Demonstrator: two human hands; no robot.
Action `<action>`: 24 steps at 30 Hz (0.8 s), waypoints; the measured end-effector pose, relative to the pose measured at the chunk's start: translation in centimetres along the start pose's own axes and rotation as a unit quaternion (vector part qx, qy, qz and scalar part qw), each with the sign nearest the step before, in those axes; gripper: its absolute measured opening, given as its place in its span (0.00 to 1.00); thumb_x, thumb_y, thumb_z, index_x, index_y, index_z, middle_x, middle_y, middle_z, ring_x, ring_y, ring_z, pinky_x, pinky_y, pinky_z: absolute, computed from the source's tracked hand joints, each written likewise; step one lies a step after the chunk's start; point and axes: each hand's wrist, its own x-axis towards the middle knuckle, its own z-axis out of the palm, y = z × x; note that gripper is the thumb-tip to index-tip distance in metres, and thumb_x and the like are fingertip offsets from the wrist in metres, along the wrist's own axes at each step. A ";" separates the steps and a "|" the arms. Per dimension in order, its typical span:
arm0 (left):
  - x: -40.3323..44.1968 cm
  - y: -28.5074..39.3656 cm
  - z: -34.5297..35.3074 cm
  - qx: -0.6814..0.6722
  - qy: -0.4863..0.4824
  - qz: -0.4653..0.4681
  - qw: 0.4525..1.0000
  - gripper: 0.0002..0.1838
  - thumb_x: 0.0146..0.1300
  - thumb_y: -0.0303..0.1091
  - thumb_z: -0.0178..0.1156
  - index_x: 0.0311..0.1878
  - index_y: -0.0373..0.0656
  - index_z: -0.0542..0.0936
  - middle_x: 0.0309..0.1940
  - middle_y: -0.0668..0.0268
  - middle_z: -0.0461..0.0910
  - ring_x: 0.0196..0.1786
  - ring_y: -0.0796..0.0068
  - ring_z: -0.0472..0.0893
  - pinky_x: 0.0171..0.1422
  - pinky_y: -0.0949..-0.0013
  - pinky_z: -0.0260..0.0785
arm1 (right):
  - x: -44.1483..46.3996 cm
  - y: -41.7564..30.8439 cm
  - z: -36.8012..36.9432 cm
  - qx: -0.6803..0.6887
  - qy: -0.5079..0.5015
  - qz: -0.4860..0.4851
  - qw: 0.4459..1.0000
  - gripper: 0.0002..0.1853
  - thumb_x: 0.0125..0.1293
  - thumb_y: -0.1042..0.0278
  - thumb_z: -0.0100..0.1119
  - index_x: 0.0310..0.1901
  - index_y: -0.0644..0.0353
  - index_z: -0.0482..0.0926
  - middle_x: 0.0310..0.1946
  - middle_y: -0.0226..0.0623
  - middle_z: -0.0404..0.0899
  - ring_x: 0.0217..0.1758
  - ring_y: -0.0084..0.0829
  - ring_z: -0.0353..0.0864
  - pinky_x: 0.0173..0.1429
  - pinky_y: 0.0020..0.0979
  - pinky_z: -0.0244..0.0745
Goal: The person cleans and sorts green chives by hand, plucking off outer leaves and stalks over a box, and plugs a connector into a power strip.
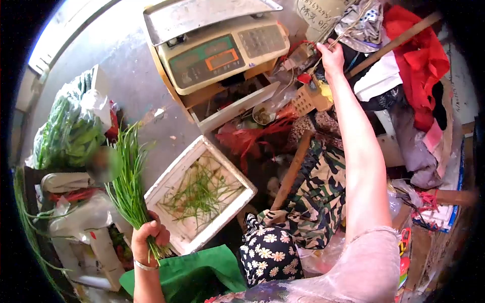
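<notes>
My left hand (147,236), with a bracelet at the wrist, is closed around the lower stems of a bunch of chives (129,177). The leaves point up and away from me. Just right of it stands a white foam box (222,217) with loose chives (199,189) scattered on its bottom. My right arm stretches far forward to the upper right. There my right hand (332,60) has its fingers pinched on thin tan twine (348,31), beside a pile of cloths. Exactly how the fingertips hold the twine is hard to make out.
A weighing scale (222,55) stands ahead above an open drawer (235,108). Bagged leafy greens (68,126) lie at the left. Red plastic strands (252,134), a wooden stick (293,171), camouflage cloth (323,197) and a red cloth (419,60) crowd the middle and right.
</notes>
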 end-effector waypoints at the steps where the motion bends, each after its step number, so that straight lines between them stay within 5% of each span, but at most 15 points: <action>1: 0.2 -0.1 0.3 0.009 -0.012 0.001 1.000 0.14 0.55 0.28 0.61 0.44 0.38 0.71 0.18 0.69 0.65 0.15 0.74 0.65 0.20 0.68 0.57 | 0.8 1.2 0.9 0.080 -0.017 0.006 0.997 0.28 0.56 0.68 0.70 0.57 0.66 0.71 0.49 0.40 0.80 0.49 0.30 0.80 0.55 0.30 0.72; 4: 0.4 -0.4 1.2 0.029 -0.017 0.007 0.999 0.13 0.54 0.28 0.61 0.42 0.38 0.71 0.19 0.66 0.67 0.15 0.71 0.66 0.21 0.67 0.58 | 2.1 2.9 2.4 -0.035 -0.001 -0.061 0.997 0.32 0.58 0.67 0.70 0.61 0.69 0.67 0.42 0.37 0.81 0.42 0.24 0.79 0.49 0.26 0.73; 6: 0.4 -0.6 1.8 0.034 -0.029 0.017 0.999 0.14 0.54 0.28 0.62 0.42 0.37 0.71 0.19 0.63 0.69 0.16 0.69 0.68 0.21 0.67 0.59 | 3.5 3.4 3.0 0.001 -0.056 0.009 0.998 0.27 0.58 0.60 0.70 0.56 0.65 0.76 0.34 0.28 0.80 0.34 0.18 0.73 0.42 0.24 0.69; 12: 0.3 -1.4 3.2 0.058 -0.030 0.008 0.998 0.12 0.51 0.24 0.60 0.41 0.36 0.72 0.22 0.60 0.72 0.22 0.65 0.73 0.27 0.66 0.66 | -1.6 2.1 2.2 0.018 -0.156 0.103 0.982 0.13 0.68 0.64 0.60 0.50 0.60 0.81 0.39 0.24 0.80 0.41 0.17 0.74 0.50 0.22 0.66; 16: 0.3 -2.2 4.4 0.123 -0.009 0.020 0.992 0.10 0.50 0.21 0.60 0.38 0.35 0.75 0.27 0.59 0.76 0.28 0.64 0.77 0.34 0.64 0.71 | -5.4 2.7 0.2 -0.060 -0.106 0.017 0.992 0.09 0.65 0.64 0.63 0.43 0.56 0.83 0.41 0.30 0.81 0.45 0.23 0.77 0.51 0.27 0.70; 18: 0.8 -2.6 4.7 0.186 -0.033 0.029 0.981 0.10 0.50 0.21 0.60 0.38 0.34 0.76 0.27 0.60 0.77 0.29 0.63 0.79 0.36 0.63 0.72 | -7.5 2.3 -0.8 -0.017 -0.128 -0.001 0.992 0.08 0.67 0.64 0.61 0.44 0.56 0.81 0.43 0.30 0.80 0.45 0.23 0.77 0.49 0.27 0.71; 20: 1.5 -2.6 5.7 0.229 -0.028 0.000 0.973 0.10 0.50 0.23 0.62 0.37 0.33 0.76 0.27 0.60 0.78 0.29 0.64 0.80 0.37 0.64 0.73 | -10.5 -0.6 -1.7 0.078 -0.158 0.147 0.973 0.10 0.69 0.64 0.58 0.50 0.54 0.78 0.46 0.29 0.79 0.47 0.24 0.77 0.50 0.28 0.72; 22: 3.0 -2.4 6.7 0.270 -0.063 0.001 0.961 0.09 0.50 0.24 0.63 0.36 0.34 0.77 0.27 0.61 0.78 0.29 0.65 0.80 0.36 0.66 0.73 | -12.6 -0.6 -2.6 0.028 -0.179 0.125 0.975 0.12 0.71 0.65 0.55 0.53 0.53 0.76 0.47 0.28 0.78 0.47 0.22 0.76 0.49 0.28 0.74; 24: 5.4 -2.4 8.7 0.354 -0.100 0.030 0.929 0.09 0.49 0.27 0.61 0.35 0.34 0.77 0.28 0.61 0.79 0.29 0.69 0.78 0.35 0.68 0.71 | -15.3 -2.4 -3.5 0.120 -0.205 0.105 0.966 0.11 0.71 0.66 0.54 0.52 0.54 0.75 0.45 0.26 0.78 0.46 0.21 0.76 0.48 0.26 0.74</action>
